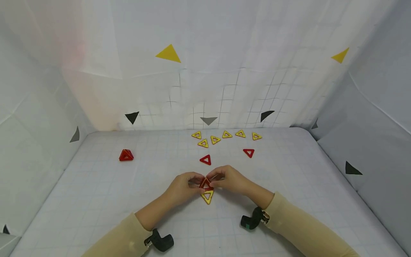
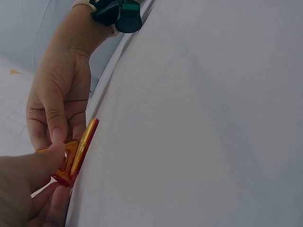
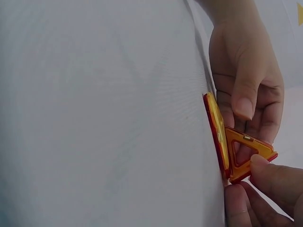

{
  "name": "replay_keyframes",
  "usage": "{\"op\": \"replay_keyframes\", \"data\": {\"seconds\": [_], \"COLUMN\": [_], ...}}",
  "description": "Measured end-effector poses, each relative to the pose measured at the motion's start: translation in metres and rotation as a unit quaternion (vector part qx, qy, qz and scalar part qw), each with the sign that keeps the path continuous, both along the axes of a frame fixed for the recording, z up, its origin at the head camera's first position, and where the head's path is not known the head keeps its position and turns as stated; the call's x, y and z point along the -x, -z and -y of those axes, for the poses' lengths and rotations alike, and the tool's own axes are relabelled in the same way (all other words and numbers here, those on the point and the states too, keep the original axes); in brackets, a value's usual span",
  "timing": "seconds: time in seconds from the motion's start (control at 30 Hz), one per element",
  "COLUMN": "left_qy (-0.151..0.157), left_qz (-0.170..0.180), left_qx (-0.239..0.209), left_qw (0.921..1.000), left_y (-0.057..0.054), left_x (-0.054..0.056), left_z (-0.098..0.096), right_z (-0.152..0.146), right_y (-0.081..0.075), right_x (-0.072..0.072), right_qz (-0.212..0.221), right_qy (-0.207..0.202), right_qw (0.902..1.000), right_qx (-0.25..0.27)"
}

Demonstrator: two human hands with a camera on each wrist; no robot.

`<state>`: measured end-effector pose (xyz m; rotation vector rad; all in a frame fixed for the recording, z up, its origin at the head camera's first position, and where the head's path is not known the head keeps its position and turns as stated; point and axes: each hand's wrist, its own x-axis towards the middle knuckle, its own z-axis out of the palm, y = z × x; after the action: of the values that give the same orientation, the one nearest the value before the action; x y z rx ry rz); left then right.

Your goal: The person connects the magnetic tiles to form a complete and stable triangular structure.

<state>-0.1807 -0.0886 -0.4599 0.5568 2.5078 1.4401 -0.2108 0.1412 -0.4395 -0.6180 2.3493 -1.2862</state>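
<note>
Both hands meet around a small pyramid of red triangular magnetic tiles (image 1: 206, 184) at the table's middle. A yellow triangular tile (image 1: 207, 197) lies flat against its near edge. My left hand (image 1: 183, 187) pinches the pyramid from the left, its thumb over a tile face in the left wrist view. From the right, my right hand (image 1: 232, 181) grips it too, thumb pressed on the upright tile (image 3: 240, 176) in the right wrist view. Fingers hide the pyramid's far side. In both wrist views the tiles look orange and red, one leaning up from the flat one.
A finished-looking red pyramid (image 1: 126, 155) stands at the left. Two loose red triangles (image 1: 206, 160) lie beyond the hands, one farther right. Several yellow triangles (image 1: 215, 139) are spread near the back edge. White cloth walls (image 1: 205, 89) enclose the table (image 1: 96, 207).
</note>
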Motion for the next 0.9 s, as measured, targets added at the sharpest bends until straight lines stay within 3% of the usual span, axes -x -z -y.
{"op": "replay_keyframes", "data": {"seconds": [0.2,0.43,0.9], "left_qy": [0.032,0.053,0.051], "left_qz": [0.018,-0.038,-0.055], "left_qx": [0.05,0.131,0.155], "left_qw": [0.9981,0.9892,0.9851], "left_y": [-0.003,0.0,-0.005], "left_x": [-0.007,-0.012,-0.014], "left_z": [-0.001,-0.008,-0.009], "right_z": [0.0,0.001,0.0], "right_y": [0.001,0.0,0.0], "right_x": [0.0,-0.001,0.0], "right_qz": [-0.009,-0.008,-0.005], "right_qy": [0.0,0.012,0.016], "right_qw": [0.9999,0.9997,0.9996], "right_qx": [-0.006,-0.019,-0.023]}}
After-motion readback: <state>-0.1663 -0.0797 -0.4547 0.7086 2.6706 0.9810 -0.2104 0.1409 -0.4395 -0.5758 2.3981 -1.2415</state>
